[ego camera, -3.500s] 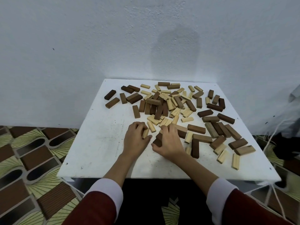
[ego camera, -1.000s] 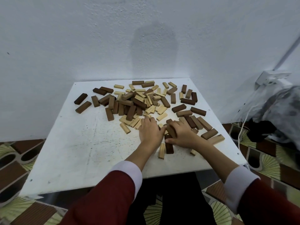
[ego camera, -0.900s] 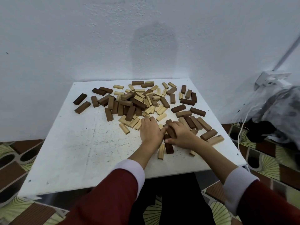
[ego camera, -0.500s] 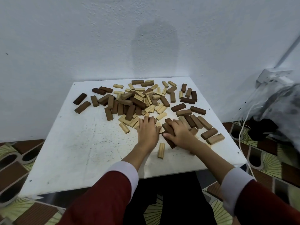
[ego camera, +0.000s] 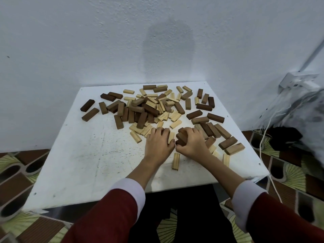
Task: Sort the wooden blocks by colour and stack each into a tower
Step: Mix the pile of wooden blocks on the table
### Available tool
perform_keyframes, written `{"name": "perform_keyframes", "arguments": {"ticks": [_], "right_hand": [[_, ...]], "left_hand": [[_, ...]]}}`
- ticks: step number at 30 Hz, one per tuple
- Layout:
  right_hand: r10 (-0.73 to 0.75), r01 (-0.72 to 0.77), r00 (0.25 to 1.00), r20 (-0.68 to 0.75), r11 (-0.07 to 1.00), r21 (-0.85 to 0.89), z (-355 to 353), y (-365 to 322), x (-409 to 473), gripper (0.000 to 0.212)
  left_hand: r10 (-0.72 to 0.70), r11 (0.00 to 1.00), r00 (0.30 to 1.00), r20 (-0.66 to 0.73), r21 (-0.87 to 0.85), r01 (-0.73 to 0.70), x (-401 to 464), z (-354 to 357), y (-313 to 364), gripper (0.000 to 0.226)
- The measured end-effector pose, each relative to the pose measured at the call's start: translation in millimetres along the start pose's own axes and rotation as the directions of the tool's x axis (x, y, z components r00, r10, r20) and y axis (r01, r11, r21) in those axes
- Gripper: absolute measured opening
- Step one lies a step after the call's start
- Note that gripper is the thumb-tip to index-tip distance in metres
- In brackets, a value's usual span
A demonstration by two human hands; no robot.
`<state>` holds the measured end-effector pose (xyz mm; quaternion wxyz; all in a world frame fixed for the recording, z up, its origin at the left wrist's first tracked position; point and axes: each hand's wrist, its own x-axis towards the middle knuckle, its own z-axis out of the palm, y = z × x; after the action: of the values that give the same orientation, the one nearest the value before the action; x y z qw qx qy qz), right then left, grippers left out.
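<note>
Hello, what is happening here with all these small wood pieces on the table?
A person in red sleeves is sorting wooden blocks on a white table. The right hand grips a few dark brown blocks, gathered near the table's middle. The left hand rests curled over some light blocks beside it. Most blocks still lie mixed in a loose pile further back, and no tower stands yet. One light block lies alone just in front of the hands.

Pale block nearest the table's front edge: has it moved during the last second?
No. The pale block keeps its spot and direction relative to the table's front edge.
</note>
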<state>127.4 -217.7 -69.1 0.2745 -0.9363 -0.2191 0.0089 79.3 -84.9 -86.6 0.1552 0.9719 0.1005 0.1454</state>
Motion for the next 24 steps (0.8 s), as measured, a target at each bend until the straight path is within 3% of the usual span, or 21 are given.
{"name": "perform_keyframes", "arguments": {"ticks": [4, 10, 17, 24], "right_hand": [[0.051, -0.051, 0.999, 0.016, 0.998, 0.026, -14, -6, 3, 0.082], [0.116, -0.122, 0.992, 0.048, 0.983, 0.134, -26, -8, 12, 0.052], [0.265, -0.278, 0.960, 0.086, 0.890, 0.361, -28, -17, 12, 0.046], [0.345, -0.360, 0.929, 0.131, 0.766, 0.533, -29, -17, 15, 0.047]], "left_hand": [[0.037, 0.999, 0.999, -0.002, 0.001, -0.037, -1, -1, -7, 0.046], [0.056, 0.996, 0.998, 0.015, 0.073, -0.057, -2, -4, -2, 0.046], [0.091, 0.969, 0.995, 0.043, 0.228, -0.098, -5, -6, 2, 0.039], [0.059, 0.992, 0.997, 0.049, 0.110, -0.064, -5, -5, -3, 0.042]]}}
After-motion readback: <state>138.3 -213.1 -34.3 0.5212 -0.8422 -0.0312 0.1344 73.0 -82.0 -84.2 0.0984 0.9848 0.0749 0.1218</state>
